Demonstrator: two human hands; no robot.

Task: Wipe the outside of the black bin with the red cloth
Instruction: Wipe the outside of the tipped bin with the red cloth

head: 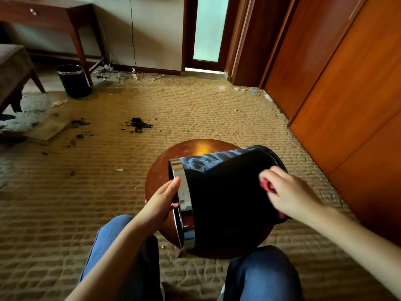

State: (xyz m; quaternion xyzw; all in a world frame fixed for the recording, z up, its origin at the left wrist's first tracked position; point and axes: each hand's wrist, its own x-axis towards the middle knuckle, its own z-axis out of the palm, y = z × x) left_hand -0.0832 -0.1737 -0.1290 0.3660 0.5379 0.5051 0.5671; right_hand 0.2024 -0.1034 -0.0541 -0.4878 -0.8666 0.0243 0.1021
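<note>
**Q:** Head view: where is the workpiece?

**A:** The black bin (pixel 227 198) lies on its side on the round wooden table (pixel 160 168). Its mouth faces left and its base points far right.

**Q:** Hand status?

**A:** The left hand (pixel 162 198) grips the chrome rim (pixel 185 198) at the mouth, thumb outside and fingers hooked inside. The right hand (pixel 290 192) is curled round the red cloth (pixel 268 187), which is bunched small, and presses it on the bin's upper wall toward the base.

**Q:** Progress?

**A:** Judged partial. The wall around the cloth looks evenly dark. Grey dusty streaks show on the far upper wall beside the rim. The side resting on the table and the base are hidden, so their condition cannot be told. Those areas probably remain, and reaching them would call for rotating the bin.
</note>
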